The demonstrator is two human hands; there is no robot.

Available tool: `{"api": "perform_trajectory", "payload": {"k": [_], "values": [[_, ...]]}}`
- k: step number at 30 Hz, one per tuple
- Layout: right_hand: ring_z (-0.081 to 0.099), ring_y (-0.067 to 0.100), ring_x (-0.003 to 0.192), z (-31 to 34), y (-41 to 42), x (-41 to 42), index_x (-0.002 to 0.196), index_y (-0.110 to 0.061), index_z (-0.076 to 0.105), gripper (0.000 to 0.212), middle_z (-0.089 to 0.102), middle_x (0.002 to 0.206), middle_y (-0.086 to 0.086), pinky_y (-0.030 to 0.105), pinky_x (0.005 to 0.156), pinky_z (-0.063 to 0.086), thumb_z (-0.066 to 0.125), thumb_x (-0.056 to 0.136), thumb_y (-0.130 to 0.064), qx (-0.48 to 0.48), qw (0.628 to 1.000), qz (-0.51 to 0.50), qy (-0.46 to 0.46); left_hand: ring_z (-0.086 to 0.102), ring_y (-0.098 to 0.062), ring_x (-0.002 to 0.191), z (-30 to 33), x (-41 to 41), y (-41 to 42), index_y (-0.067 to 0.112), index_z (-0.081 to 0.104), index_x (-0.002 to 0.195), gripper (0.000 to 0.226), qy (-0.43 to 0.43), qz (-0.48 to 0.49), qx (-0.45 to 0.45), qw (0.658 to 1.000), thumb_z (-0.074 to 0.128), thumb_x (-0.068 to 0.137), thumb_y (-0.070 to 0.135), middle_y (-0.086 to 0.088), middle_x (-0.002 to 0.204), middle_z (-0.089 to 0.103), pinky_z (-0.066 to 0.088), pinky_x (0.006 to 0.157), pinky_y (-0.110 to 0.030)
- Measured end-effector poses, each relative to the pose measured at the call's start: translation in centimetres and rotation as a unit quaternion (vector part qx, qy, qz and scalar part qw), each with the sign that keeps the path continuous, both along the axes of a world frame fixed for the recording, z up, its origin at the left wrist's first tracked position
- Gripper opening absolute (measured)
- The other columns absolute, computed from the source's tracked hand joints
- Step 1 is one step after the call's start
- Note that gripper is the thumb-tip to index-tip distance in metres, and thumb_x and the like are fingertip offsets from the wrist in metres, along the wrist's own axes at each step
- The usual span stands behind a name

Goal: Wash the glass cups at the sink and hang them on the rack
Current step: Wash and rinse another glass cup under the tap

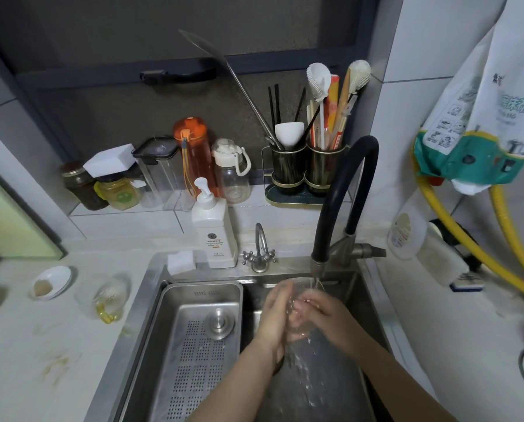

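Your left hand (274, 312) and right hand (318, 313) both curl around a glass cup (300, 300), holding it under the black faucet (342, 202) running over the sink (373, 315). Another glass cup (102, 296) sits on the tabletop (26, 360) near the sink's left edge.

Not much legible here. At two o'clock, the white hanging bag (479, 95) carries large green Chinese characters, too blurred to make out, above a row of small pictogram icons. Near the middle, the white pump bottle (213, 236) wears a round dark logo and tiny lines of print, none readable.
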State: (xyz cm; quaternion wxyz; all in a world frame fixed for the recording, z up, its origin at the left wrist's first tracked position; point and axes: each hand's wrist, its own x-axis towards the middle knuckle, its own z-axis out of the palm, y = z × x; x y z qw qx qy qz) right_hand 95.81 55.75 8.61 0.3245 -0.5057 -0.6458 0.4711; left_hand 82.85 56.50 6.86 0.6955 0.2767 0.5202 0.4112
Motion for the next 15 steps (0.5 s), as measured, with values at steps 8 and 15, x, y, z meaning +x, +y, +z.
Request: {"api": "perform_trajectory", "payload": {"k": [8, 15], "values": [[0.043, -0.01, 0.117, -0.8, -0.4, 3.0, 0.117, -0.05, 0.043, 0.063, 0.041, 0.127, -0.025, 0.011, 0.094, 0.038, 0.077, 0.064, -0.045, 0.08, 0.99, 0.007, -0.116, 0.071, -0.03, 0.093, -0.2, -2.3, 0.2, 0.015, 0.064, 0.12, 0.078, -0.046, -0.067, -0.128, 0.988, 0.054, 0.071, 0.075, -0.015, 0.11, 0.071, 0.059, 0.073, -0.043], [0.059, -0.01, 0.105, 0.3, -0.5, 2.5, 0.12, -0.044, 0.048, 0.058, 0.062, 0.112, -0.029, 0.013, 0.085, 0.048, 0.079, 0.074, -0.027, -0.028, 0.999, 0.017, 0.009, 0.066, -0.024, 0.107, 0.5, -1.8, 0.5, 0.024, 0.062, 0.121, 0.059, 0.015, -0.086, -0.04, 0.995, 0.033, 0.091, 0.066, -0.008, 0.117, 0.069, 0.054, 0.09, -0.043]]}}
